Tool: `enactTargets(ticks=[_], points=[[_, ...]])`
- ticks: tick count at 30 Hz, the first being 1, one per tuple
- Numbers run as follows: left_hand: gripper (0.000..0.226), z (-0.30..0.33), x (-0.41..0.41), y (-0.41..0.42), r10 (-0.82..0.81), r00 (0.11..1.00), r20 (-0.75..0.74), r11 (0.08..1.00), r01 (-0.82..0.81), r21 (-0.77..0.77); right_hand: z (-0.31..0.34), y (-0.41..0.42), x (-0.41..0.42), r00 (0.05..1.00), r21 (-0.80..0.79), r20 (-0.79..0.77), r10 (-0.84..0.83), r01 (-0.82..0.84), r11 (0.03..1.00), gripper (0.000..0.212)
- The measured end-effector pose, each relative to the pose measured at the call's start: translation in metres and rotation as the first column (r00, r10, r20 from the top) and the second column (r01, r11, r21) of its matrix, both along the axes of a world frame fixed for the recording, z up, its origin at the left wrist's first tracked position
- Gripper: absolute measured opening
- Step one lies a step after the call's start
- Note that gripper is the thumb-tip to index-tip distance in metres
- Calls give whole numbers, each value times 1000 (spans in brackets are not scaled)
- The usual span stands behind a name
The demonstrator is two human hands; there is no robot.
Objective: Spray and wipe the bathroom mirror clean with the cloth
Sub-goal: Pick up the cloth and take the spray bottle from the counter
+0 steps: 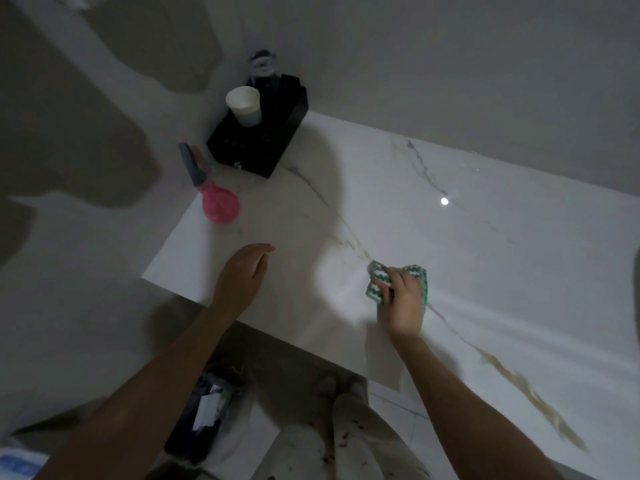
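Observation:
A pink spray bottle (216, 197) with a grey trigger head stands on the white marble counter (485, 254) near its left end. My left hand (242, 275) hovers over the counter with straight, relaxed fingers, below and right of the bottle, apart from it. My right hand (403, 301) lies on a folded green-and-white zigzag cloth (377, 280) on the counter, fingers curled over it. The mirror is not in view.
A black box (263, 147) at the counter's back left corner carries a white cup (244, 105) and a clear glass (263, 69). The counter's front edge runs diagonally before my legs. A dark bag (204, 420) lies on the floor below.

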State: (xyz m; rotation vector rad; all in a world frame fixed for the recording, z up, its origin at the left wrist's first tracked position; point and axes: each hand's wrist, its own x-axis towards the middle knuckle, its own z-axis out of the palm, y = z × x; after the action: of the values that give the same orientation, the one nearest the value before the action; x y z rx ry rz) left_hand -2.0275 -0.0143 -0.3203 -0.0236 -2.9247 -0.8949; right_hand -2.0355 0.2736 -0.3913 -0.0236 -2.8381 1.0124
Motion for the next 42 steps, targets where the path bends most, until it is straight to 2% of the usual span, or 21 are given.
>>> enactTargets(ticks=[3,9,14,21,30,32,34,36,38,42], points=[[31,9,-5,-7,51,998,-48,999,-51,13,20,-14,-17,1000,-92,-28,12,-15,996,27],[29,25,-7,-36,371,915,-161,929,-362,80,56,-55,-53,991,-182,-101,87,-104,978,28],[47,21,-21,-75,500,860,-99,861,-481,164,75,-77,-60,977,-213,-161,140,-173,962,30],[81,-1,-72,-114,458,887,68,860,-461,221,94,-93,-69,948,-166,-247,201,-246,955,39],[104,-1,-121,-124,369,928,55,832,-356,426,106,-99,-83,956,-218,-257,140,-199,956,30],[102,-10,-131,-126,368,926,83,826,-367,427,106,-95,-79,959,-227,-256,124,-184,956,34],[106,-5,-138,-119,409,896,173,772,-441,457,106,-88,-76,962,-228,-254,101,-162,960,38],[94,-5,-145,-111,440,877,194,731,-475,490,106,-81,-73,965,-226,-249,79,-137,965,39],[83,-4,-148,-102,458,880,124,767,-462,445,107,-74,-71,969,-236,-242,50,-109,965,40],[79,8,-145,-82,426,899,98,828,-432,358,114,-62,-68,968,-262,-253,1,-69,963,41]])
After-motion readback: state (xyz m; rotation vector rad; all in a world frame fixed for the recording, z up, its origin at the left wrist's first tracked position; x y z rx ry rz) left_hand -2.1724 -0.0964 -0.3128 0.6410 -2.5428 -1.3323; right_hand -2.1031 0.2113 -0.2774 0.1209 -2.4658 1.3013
